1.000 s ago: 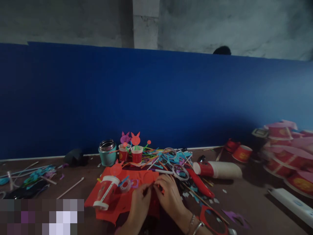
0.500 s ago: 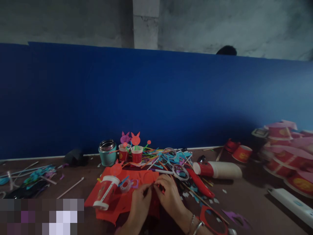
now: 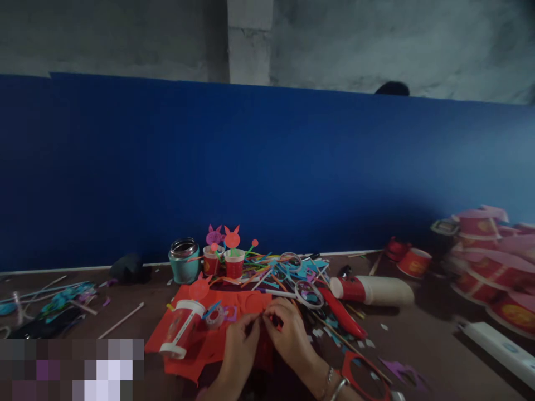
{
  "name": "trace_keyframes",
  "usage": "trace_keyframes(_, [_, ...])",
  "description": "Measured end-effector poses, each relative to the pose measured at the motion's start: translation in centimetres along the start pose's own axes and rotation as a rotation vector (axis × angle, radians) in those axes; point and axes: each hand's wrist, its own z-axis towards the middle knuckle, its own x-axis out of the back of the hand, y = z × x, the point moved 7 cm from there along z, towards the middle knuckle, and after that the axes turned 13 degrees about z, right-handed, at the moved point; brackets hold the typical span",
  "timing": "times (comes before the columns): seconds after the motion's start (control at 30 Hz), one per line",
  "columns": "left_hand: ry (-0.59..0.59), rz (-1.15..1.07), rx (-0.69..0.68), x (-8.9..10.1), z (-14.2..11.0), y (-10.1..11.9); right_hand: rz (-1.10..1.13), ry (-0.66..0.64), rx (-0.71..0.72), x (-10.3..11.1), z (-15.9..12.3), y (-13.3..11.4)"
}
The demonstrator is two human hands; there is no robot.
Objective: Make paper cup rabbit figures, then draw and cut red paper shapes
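Note:
My left hand (image 3: 243, 337) and my right hand (image 3: 286, 329) meet over the right part of a red paper sheet (image 3: 200, 359). Both are closed in a pinch, fingertips nearly touching; whatever lies between them is too small or hidden to name. Left of my hands, a red and white paper cup (image 3: 183, 328) lies tilted on the sheet, with a red animal-head cutout (image 3: 199, 288) behind its rim. A roll of clear tape (image 3: 214, 316) sits between the cup and my left hand. Just beyond my fingers is a red paper circle (image 3: 253, 301).
Behind stand two decorated cups (image 3: 234, 263) and a teal metal jar (image 3: 184, 260). Coloured sticks (image 3: 267, 270) and paper scraps heap up beside them. To the right lie red scissors or a similar red tool (image 3: 343, 314), a stack of cups (image 3: 388, 290) and a white power strip (image 3: 504, 351).
My hands keep nearly the same pinched pose over the red paper. Beyond the blue partition, the top of a person's head has shifted slightly right.

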Motion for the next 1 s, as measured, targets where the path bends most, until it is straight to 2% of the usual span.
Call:
trace_keyframes(0.23, [-0.029,-0.021,0.019,-0.2,0.0,-0.1,0.017,0.000,-0.032,0.1,0.0,0.0])
trace_keyframes(0.5, [-0.023,-0.113,0.092,-0.3,0.0,-1.0,0.234,-0.026,-0.283,-0.2,0.6,1.4])
trace_keyframes(0.83, [-0.051,-0.179,0.152,-0.4,-0.1,-1.0,0.499,-0.073,-0.408,-0.5,0.2,2.8])
trace_keyframes(1.0, [-0.040,-0.146,0.129,-0.1,0.3,-0.6,0.654,-0.083,-0.532,-1.0,-0.1,3.8])
